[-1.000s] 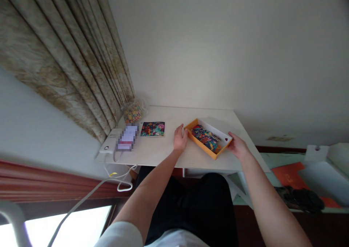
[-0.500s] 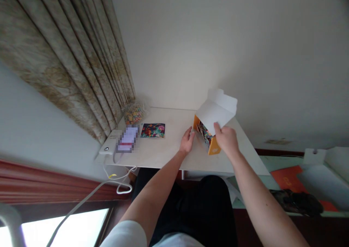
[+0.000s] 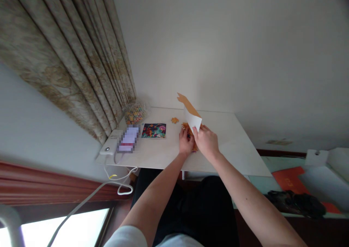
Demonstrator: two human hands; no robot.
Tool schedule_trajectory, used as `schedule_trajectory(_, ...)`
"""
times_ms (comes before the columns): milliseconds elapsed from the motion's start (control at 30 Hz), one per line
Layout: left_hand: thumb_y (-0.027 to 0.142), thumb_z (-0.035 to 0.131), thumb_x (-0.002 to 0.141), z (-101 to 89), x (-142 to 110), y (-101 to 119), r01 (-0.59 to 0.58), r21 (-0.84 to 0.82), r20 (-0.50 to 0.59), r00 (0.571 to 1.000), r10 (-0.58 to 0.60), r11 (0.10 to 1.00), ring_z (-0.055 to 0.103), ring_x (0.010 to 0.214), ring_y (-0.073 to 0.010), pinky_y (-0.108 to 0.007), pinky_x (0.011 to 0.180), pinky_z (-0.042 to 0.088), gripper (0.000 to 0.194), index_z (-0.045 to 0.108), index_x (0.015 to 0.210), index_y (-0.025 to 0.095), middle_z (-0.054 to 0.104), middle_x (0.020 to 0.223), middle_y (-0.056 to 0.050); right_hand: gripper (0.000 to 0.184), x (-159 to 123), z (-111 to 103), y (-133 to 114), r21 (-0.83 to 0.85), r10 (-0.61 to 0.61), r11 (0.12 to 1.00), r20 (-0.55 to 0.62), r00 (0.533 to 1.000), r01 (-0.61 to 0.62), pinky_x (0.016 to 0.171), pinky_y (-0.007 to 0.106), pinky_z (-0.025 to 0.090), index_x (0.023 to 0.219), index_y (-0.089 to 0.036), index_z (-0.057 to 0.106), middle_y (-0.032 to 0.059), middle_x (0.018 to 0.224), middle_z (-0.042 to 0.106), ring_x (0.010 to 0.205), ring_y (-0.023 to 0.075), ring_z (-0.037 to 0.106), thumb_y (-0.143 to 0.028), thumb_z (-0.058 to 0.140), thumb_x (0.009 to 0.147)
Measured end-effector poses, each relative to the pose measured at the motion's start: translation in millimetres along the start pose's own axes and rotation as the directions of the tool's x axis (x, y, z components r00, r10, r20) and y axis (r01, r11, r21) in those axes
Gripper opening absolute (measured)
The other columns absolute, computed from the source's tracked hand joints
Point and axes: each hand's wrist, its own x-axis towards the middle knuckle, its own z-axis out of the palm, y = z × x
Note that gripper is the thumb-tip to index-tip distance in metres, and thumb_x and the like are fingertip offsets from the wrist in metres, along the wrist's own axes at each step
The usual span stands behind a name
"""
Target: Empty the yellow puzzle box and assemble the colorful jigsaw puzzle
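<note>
The box [image 3: 192, 119] no longer lies flat on the table as it did a second ago: it now stands tilted up and narrowed, almost edge-on, in the grip. Its white panel faces the camera, and an orange flap [image 3: 186, 102] juts out above the hands toward the wall. The right hand [image 3: 206, 142] is clamped on the box from the near side, with its fingers [image 3: 196, 131] wrapped over the white panel. The left hand [image 3: 187, 143] has closed in from the other side and is now just beside the right, with its fingers [image 3: 183, 132] up against the box's lower part. Whether it is gripping the box or only steadying it, I cannot tell.

The box's orange base [image 3: 194, 149] shows below and between the hands. Colored pieces [image 3: 185, 127] show at the box's mouth, just above the left hand, though the fingers hide most of them. A small orange piece [image 3: 175, 120], absent from the earlier views, now lies on the table [image 3: 240, 156] just beyond the left hand.

Left of the grip are a floral picture card [image 3: 153, 130] and a blurred phone [image 3: 128, 139]. Farther off, near the table's corner, sits a clear bag of colored pieces [image 3: 133, 113].
</note>
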Motion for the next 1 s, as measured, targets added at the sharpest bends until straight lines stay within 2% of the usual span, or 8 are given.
schedule_trajectory(133,0.027,0.063,0.093,3.6,-2,-5,0.042,0.069,-0.045,0.998,-0.039,0.997,0.033,0.154,-0.0336,-0.055,0.126,0.031,0.059,0.052,0.151,0.023,0.037,0.166,-0.014,0.048,1,-11,20,-0.026,0.031,0.999,-0.047,0.998,-0.032,0.067,0.03,0.046,0.094,-0.015,0.076,0.0188,0.089,0.075,0.086,0.0267,0.069,-0.038,0.037,0.107)
schedule_trajectory(333,0.029,0.066,0.091,4.9,-4,-6,0.045,0.131,-0.086,0.996,-0.034,0.99,0.02,0.158,-0.0373,-0.057,0.125,0.029,0.06,0.051,0.149,0.021,0.022,0.171,-0.016,0.049,3,-26,49,-0.102,0.049,0.993,-0.128,0.991,-0.062,0.071,0.033,0.047,0.096,-0.012,0.076,0.021,0.093,0.074,0.097,0.0305,0.069,-0.038,0.036,0.107)
schedule_trajectory(433,0.026,0.062,0.092,5.4,-5,-7,0.007,0.15,-0.103,0.995,0.008,0.989,0.019,0.159,-0.0358,-0.057,0.128,0.022,0.058,0.05,0.149,0.02,0.021,0.172,-0.015,0.048,-1,-21,56,-0.108,0.003,0.994,-0.09,0.996,-0.013,0.076,0.037,0.05,0.098,-0.012,0.077,0.0222,0.094,0.074,0.104,0.0339,0.066,-0.037,0.038,0.107)
schedule_trajectory(600,0.026,0.06,0.092,5.4,-5,-6,0.016,0.166,-0.116,0.993,0.003,0.986,0.021,0.158,-0.0352,-0.054,0.129,0.021,0.053,0.055,0.144,0.019,0.022,0.172,-0.013,0.042,-10,-5,64,-0.035,-0.057,0.998,0.008,0.998,0.057,0.085,0.037,0.05,0.096,-0.017,0.078,0.0192,0.093,0.076,0.112,0.0337,0.064,-0.037,0.043,0.105)
schedule_trajectory(733,0.027,0.06,0.092,4.0,-5,-4,0.036,0.153,-0.108,0.994,-0.019,0.988,0.02,0.159,-0.0365,-0.056,0.129,0.019,0.052,0.056,0.144,0.021,0.022,0.172,-0.012,0.046,-12,0,70,-0.024,0.046,0.999,-0.074,0.996,-0.048,0.082,0.035,0.05,0.101,-0.015,0.077,0.02,0.097,0.075,0.106,0.0318,0.067,-0.039,0.039,0.106)
schedule_trajectory(867,0.029,0.057,0.095,-1.7,-10,-2,0.014,0.162,-0.084,0.996,0.0,0.987,0.02,0.159,-0.0344,-0.055,0.129,0.02,0.048,0.056,0.143,0.02,0.024,0.171,-0.013,0.045,-12,5,82,-0.003,0.049,0.999,-0.065,0.997,-0.049,0.08,0.034,0.049,0.102,-0.014,0.076,0.0206,0.1,0.075,0.107,0.0324,0.067,-0.04,0.039,0.105)
schedule_trajectory(933,0.03,0.055,0.097,-9.4,-13,-3,-0.029,0.172,-0.043,0.998,0.037,0.985,0.025,0.157,-0.0324,-0.053,0.128,0.024,0.045,0.058,0.141,0.019,0.029,0.169,-0.015,0.047,-11,4,98,0.036,0.105,0.994,-0.081,0.991,-0.102,0.078,0.035,0.049,0.099,-0.014,0.075,0.0204,0.098,0.075,0.098,0.0317,0.069,-0.044,0.038,0.105)
schedule_trajectory(1000,0.03,0.053,0.099,-21.7,-15,-5,-0.102,0.193,0.017,0.995,0.101,0.976,0.034,0.153,-0.03,-0.051,0.126,0.03,0.04,0.06,0.137,0.02,0.037,0.164,-0.015,0.054,-7,3,122,0.098,0.24,0.968,-0.12,0.963,-0.229,0.074,0.036,0.048,0.086,-0.015,0.073,0.0196,0.086,0.073,0.084,0.0305,0.07,-0.051,0.037,0.104)
